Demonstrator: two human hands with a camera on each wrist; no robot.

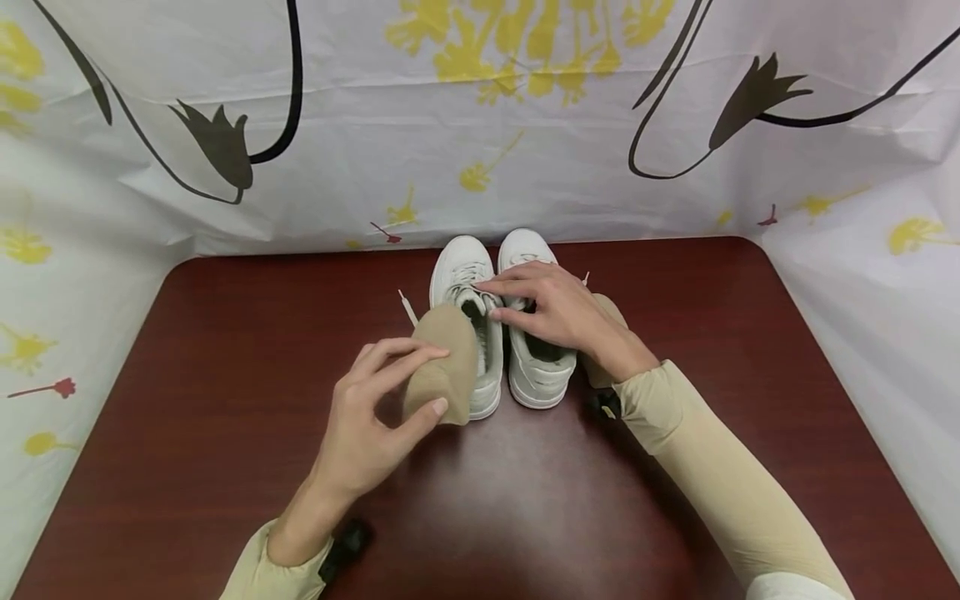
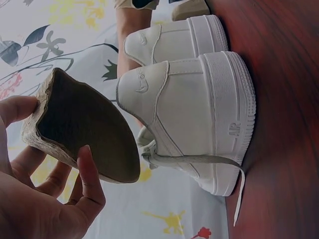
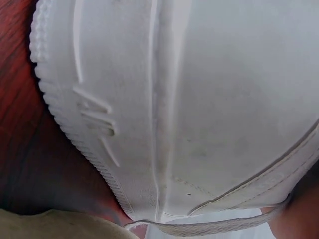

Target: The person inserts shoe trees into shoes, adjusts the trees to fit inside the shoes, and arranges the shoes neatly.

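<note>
A pair of white sneakers stands side by side on the table, toes pointing away: the left sneaker [image 1: 487, 392] and the right sneaker [image 1: 542, 385]. My left hand [image 1: 375, 408] pinches a beige, cup-shaped shoe insert [image 1: 444, 354] between thumb and fingers. In the left wrist view its dark hollow side [image 2: 87, 127] shows, held behind the left sneaker's heel [image 2: 184, 94]. My right hand [image 1: 558, 308] reaches over the right sneaker, fingers fairly straight, fingertips at the left sneaker's tongue and collar. The right sneaker's side [image 3: 234, 99] fills the right wrist view.
A second beige insert [image 1: 609, 310] lies right of the right sneaker, partly hidden by my right forearm. A loose lace end [image 1: 407, 307] sticks out left of the left sneaker. The dark red table [image 1: 247, 375] is bordered by a white patterned cloth [image 1: 360, 158].
</note>
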